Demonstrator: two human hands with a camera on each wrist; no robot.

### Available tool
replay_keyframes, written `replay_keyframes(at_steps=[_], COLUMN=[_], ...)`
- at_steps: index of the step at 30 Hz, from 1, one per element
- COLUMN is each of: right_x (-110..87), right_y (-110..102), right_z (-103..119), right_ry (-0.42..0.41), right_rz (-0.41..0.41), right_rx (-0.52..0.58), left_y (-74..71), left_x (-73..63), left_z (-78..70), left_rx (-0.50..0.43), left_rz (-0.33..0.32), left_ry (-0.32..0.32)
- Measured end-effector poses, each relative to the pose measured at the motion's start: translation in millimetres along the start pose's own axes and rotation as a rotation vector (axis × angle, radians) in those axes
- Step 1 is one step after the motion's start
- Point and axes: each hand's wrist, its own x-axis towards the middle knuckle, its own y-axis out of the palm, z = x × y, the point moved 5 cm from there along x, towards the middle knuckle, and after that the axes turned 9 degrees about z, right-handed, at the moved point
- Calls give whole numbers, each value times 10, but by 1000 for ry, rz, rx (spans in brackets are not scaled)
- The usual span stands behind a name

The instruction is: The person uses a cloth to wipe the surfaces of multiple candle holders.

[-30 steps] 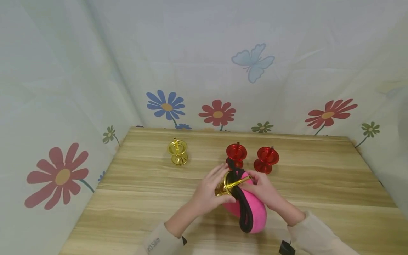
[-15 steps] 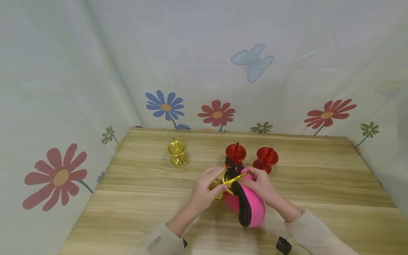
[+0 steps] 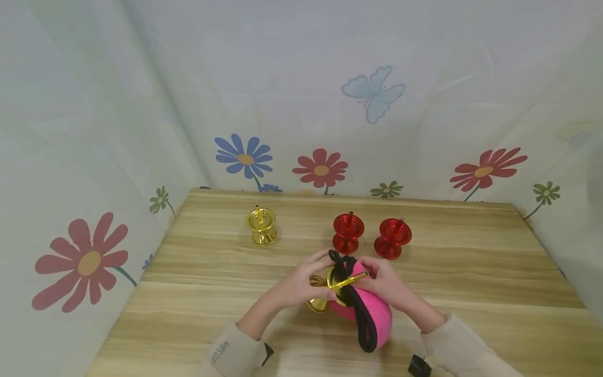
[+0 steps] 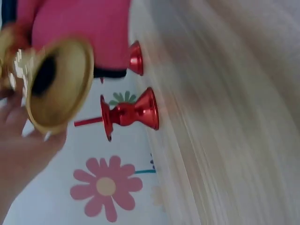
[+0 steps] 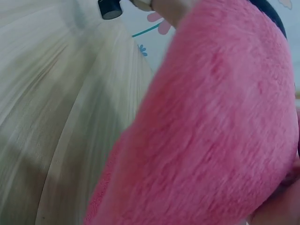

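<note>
Where plush (image 3: 382,314) curves, fuzzy pink, glossy stand (image 3: 336,286)

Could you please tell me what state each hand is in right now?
Left hand: closed, holding the gold stand.
Right hand: closed, holding the pink plush item.

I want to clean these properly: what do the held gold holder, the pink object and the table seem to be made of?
Gold holder: probably metal, polished, as its surface gives bright reflections; metal-coated plastic is possible.
Pink object: soft-looking plush fabric, going by the short fuzzy pile; its inside is hidden.
Table: wood or wood-look laminate, smooth-looking; the streaked grain fits both.
</note>
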Motion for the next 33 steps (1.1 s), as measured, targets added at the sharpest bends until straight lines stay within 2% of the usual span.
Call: replay_keyframes(at_steps=[2, 3, 4, 6, 9, 11, 13, 14, 17, 19, 23, 29, 33], right_x=[-6, -7, -4, 3, 13, 18, 18, 16, 7, 2, -2, -4, -8], right_y=[20, 21, 19, 2, -35, -42, -38, -33, -17, -11, -8, -19, -32], right_z=[0, -4, -10, -25, -57, -68, -70, -69, -80, -93, -101, -27, 5], right_ry=[-39, -49, -50, -36, 20, 51, 66, 70, 85, 95, 84, -58, -91], right_rz=[38, 36, 25, -26, -122, -159, -182, -188, -193, -182, -133, -19, 11], right_rx=[-2, 9, 26, 61, 127, 165, 196, 205, 221, 206, 138, -15, -81], left_y=[-9, -14, -21, -28, 0, 46, 98, 121, 155, 147, 107, 80, 84], left_x=[-6, -10, -20, -31, -57, -65, -51, -40, -11, -1, 2, 0, -1], left_z=[35, 52, 65, 63, 3, -49, -87, -94, -106, -112, -104, -36, -11], left_rx=[-52, -60, -62, -32, 91, 191, 275, 302, 340, 349, 305, 159, 96], left_rz=[31, 6, -43, -183, -385, -440, -425, -401, -331, -307, -259, -87, -35], left_ry=[-25, -36, -40, -2, 104, 146, 138, 109, 26, -4, 0, -12, -2])
